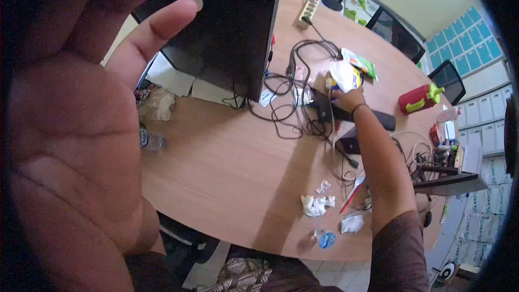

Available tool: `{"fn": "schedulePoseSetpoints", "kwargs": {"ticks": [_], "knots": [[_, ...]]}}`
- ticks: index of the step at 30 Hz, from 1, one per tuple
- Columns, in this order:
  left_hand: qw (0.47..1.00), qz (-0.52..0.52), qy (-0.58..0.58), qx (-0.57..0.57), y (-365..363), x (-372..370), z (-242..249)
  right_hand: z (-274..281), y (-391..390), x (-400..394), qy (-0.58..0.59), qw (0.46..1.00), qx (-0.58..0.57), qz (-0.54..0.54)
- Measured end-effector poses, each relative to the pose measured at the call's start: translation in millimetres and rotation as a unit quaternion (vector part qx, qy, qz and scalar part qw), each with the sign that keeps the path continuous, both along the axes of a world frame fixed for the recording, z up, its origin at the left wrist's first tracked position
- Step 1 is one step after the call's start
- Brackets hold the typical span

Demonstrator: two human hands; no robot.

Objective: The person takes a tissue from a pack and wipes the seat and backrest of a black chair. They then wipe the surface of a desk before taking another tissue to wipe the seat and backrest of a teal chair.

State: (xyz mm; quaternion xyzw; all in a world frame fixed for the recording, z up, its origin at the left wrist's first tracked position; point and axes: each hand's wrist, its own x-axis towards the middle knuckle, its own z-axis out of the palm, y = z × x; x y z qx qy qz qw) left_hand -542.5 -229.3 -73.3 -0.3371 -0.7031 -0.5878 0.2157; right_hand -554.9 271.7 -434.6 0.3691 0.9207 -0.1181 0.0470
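My left hand [75, 146] is raised very close to the camera, palm showing, and fills the left side. One digit stretches out toward a black monitor [216, 38]; the other fingers run out at the top edge. Nothing shows in the palm. Across the table, my right hand [350, 99] reaches out and closes on a yellow-and-blue packet with white on top [346, 75]. Its fingertips are partly hidden. Just behind that lies a green-and-white packet [365, 65]. Black cables [294, 70] tangle beside the right hand, near a dark flat device [378, 119].
A red bottle with a green lid [415, 101] lies at the right. Crumpled white tissues [316, 204], a plastic cup with a blue lid [326, 239] and a red-and-white utensil [352, 192] are near the front edge. A power strip [308, 11] lies at the back.
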Motion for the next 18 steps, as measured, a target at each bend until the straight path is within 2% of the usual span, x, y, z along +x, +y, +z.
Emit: {"fn": "schedulePoseSetpoints", "kwargs": {"ticks": [3, 5, 9, 11, 12, 13, 14, 16, 17, 18], "knots": [[1.0, 0.004, -0.017, -0.01, 4, 4, -2, 71, -63, 1, -0.065, 0.984, -0.044, -0.158], [1.0, 0.005, -0.026, -0.011, 7, 8, -1, 51, -57, -10, -0.099, 0.962, -0.004, -0.254], [1.0, 0.005, -0.027, -0.002, 6, 13, 2, 43, -38, -24, -0.092, 0.964, -0.082, -0.237], [0.999, -0.005, -0.033, 0.002, 6, 15, 5, 47, -32, -21, -0.002, 0.956, -0.14, -0.256], [0.999, -0.011, -0.04, 0.0, 7, 17, 7, 39, -19, -28, 0.01, 0.972, -0.112, -0.207], [0.999, -0.019, -0.046, -0.001, 7, 19, 9, 31, -7, -29, 0.014, 0.972, -0.108, -0.208], [0.998, -0.031, -0.056, 0.0, 7, 22, 8, 33, -1, -28, 0.094, 0.94, -0.229, -0.235], [0.993, -0.076, -0.094, 0.009, 5, 34, -4, 27, 9, -24, 0.238, 0.822, -0.454, -0.248], [0.988, -0.103, -0.113, 0.02, 5, 40, -14, 53, -5, -14, 0.243, 0.823, -0.45, -0.248], [0.975, -0.15, -0.159, 0.038, 3, 47, -25, 99, -41, 2, 0.278, 0.766, -0.517, -0.261]]}}
